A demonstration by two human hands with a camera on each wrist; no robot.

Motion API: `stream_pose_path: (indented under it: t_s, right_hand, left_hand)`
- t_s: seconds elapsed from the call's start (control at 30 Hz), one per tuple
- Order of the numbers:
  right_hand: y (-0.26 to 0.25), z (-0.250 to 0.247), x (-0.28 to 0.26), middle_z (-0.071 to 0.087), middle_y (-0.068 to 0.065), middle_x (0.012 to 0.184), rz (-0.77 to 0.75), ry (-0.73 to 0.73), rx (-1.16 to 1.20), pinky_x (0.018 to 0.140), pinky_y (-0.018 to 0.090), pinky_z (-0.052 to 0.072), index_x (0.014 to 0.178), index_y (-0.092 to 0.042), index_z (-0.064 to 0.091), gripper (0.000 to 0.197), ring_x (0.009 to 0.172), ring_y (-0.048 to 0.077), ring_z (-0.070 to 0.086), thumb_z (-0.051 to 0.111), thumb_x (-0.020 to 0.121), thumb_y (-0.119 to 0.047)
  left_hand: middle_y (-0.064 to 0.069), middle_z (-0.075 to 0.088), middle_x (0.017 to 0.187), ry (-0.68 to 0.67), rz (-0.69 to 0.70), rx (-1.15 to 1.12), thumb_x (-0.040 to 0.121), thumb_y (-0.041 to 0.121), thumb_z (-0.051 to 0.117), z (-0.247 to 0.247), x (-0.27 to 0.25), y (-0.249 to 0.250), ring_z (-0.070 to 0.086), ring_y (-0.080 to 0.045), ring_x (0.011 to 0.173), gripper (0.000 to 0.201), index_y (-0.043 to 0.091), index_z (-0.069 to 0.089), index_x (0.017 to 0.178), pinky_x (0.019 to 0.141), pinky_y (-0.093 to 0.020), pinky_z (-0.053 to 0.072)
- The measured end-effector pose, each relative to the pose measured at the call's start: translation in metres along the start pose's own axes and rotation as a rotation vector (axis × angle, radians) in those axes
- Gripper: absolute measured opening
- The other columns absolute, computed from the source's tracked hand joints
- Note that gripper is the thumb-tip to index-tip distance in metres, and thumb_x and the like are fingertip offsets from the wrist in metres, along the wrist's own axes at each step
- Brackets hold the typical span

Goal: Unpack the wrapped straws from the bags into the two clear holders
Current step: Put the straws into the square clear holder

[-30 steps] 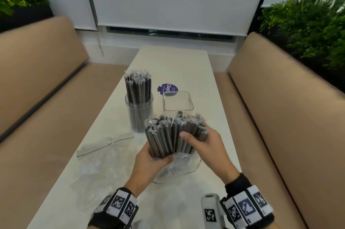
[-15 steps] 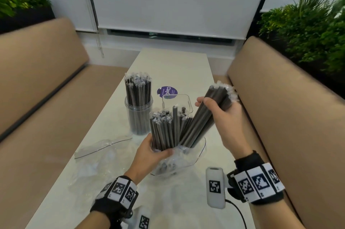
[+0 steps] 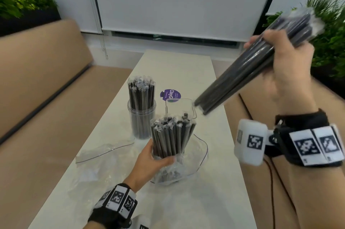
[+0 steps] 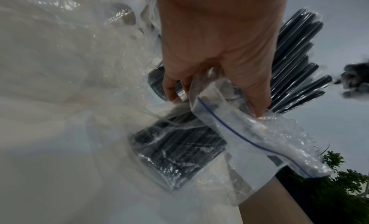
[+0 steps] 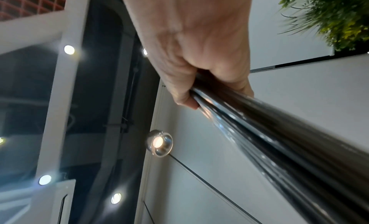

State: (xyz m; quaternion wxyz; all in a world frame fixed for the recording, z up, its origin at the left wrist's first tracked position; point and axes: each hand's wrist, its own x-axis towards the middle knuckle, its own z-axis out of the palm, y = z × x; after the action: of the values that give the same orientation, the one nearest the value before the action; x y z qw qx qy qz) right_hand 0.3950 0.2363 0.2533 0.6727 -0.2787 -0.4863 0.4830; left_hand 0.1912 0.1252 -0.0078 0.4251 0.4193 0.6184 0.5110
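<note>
the left hand (image 3: 149,161) grips upright black wrapped straws (image 3: 171,135) in a clear zip bag (image 3: 197,156), the right hand (image 3: 287,64) clasps a tilted, raised handful of black straws (image 3: 242,74).

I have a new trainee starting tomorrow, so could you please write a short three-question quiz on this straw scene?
1. True or false: the round holder already has straws in it.
2. Which hand holds the bundle of straws lifted clear of the bag? A) left hand B) right hand
3. Fill in: the square holder on the table looks ____.

Key: 1. True. 2. B: the right hand grips it, while the left hand holds the remaining straws upright in the bag. 3. Empty.
</note>
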Motion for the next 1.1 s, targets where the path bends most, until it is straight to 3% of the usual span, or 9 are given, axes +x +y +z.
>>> stream_pose_path:
  t_s: [0.17, 0.3, 0.57, 0.63, 0.73, 0.83, 0.97, 1.03, 1.1]
  right_hand:
    - [0.064, 0.019, 0.048, 0.066, 0.003, 0.063, 0.056, 0.078, -0.033, 0.076, 0.043, 0.056, 0.076, -0.010, 0.055, 0.018, 0.066, 0.024, 0.063, 0.058, 0.088, 0.003]
    - [0.155, 0.018, 0.047, 0.073, 0.010, 0.085, 0.223, 0.044, -0.287, 0.073, 0.035, 0.059, 0.097, -0.001, 0.066, 0.014, 0.076, 0.021, 0.069, 0.065, 0.086, -0.010]
    - [0.234, 0.002, 0.015, 0.068, 0.005, 0.092, 0.412, -0.286, -0.574, 0.073, 0.030, 0.053, 0.099, -0.014, 0.063, 0.013, 0.078, 0.015, 0.063, 0.069, 0.088, -0.020]
    - [0.241, -0.002, 0.013, 0.069, 0.004, 0.098, 0.441, -0.374, -0.620, 0.079, 0.031, 0.055, 0.103, -0.018, 0.062, 0.017, 0.085, 0.017, 0.066, 0.069, 0.089, -0.022]
    - [0.245, -0.006, 0.018, 0.066, 0.003, 0.122, 0.513, -0.476, -0.659, 0.086, 0.034, 0.057, 0.127, -0.015, 0.052, 0.058, 0.103, 0.018, 0.066, 0.076, 0.081, -0.040]
    - [0.214, -0.009, 0.029, 0.050, 0.003, 0.127, 0.613, -0.542, -0.751, 0.089, 0.032, 0.043, 0.139, -0.015, 0.035, 0.073, 0.108, 0.019, 0.052, 0.069, 0.084, -0.049]
    - [0.153, -0.034, 0.033, 0.058, 0.011, 0.131, 0.402, -0.427, -0.763, 0.088, 0.036, 0.050, 0.131, -0.017, 0.051, 0.051, 0.111, 0.024, 0.061, 0.064, 0.090, -0.044]
    - [0.135, -0.050, 0.013, 0.065, 0.017, 0.122, 0.373, -0.339, -0.539, 0.086, 0.033, 0.056, 0.120, -0.014, 0.059, 0.035, 0.101, 0.022, 0.068, 0.061, 0.093, -0.036]
    - [0.132, -0.064, -0.020, 0.068, 0.019, 0.115, 0.476, -0.290, -0.240, 0.082, 0.031, 0.061, 0.115, -0.010, 0.061, 0.050, 0.094, 0.022, 0.071, 0.073, 0.081, -0.046]
  left_hand:
    - [0.009, 0.071, 0.108, 0.003, -0.011, 0.013, 0.069, 0.021, 0.086, 0.000, -0.001, -0.004, 0.064, 0.003, 0.096, 0.057, 0.032, 0.058, 0.117, 0.076, -0.015, 0.052]
    - [0.010, 0.073, 0.103, 0.031, -0.041, 0.017, 0.067, 0.021, 0.087, -0.001, -0.001, -0.009, 0.066, 0.000, 0.092, 0.052, 0.031, 0.062, 0.111, 0.073, -0.014, 0.051]
    - [0.011, 0.075, 0.096, 0.047, -0.069, 0.031, 0.065, 0.017, 0.088, -0.001, -0.002, -0.016, 0.067, 0.000, 0.084, 0.049, 0.025, 0.065, 0.108, 0.068, -0.009, 0.049]
    - [0.013, 0.074, 0.097, 0.043, -0.075, 0.040, 0.066, 0.016, 0.088, 0.000, -0.003, -0.018, 0.067, -0.002, 0.087, 0.048, 0.025, 0.065, 0.107, 0.068, -0.010, 0.049]
    - [0.011, 0.074, 0.098, 0.050, -0.078, 0.033, 0.066, 0.016, 0.088, -0.001, -0.003, -0.018, 0.067, 0.002, 0.086, 0.050, 0.026, 0.064, 0.108, 0.068, -0.008, 0.049]
    - [0.005, 0.073, 0.100, 0.052, -0.080, 0.033, 0.067, 0.017, 0.087, -0.003, -0.004, -0.015, 0.066, 0.003, 0.085, 0.048, 0.027, 0.063, 0.108, 0.069, -0.012, 0.051]
    - [0.003, 0.073, 0.105, 0.058, -0.065, 0.020, 0.069, 0.018, 0.086, -0.003, -0.003, -0.013, 0.067, 0.000, 0.089, 0.053, 0.024, 0.061, 0.115, 0.072, -0.012, 0.052]
    - [0.004, 0.072, 0.108, 0.068, -0.060, 0.004, 0.069, 0.020, 0.086, -0.003, -0.002, -0.013, 0.067, 0.000, 0.091, 0.055, 0.024, 0.060, 0.117, 0.073, -0.011, 0.052]
    - [0.006, 0.071, 0.109, 0.072, -0.058, -0.010, 0.069, 0.023, 0.086, -0.003, -0.002, -0.014, 0.067, 0.000, 0.094, 0.057, 0.024, 0.059, 0.119, 0.074, -0.012, 0.053]
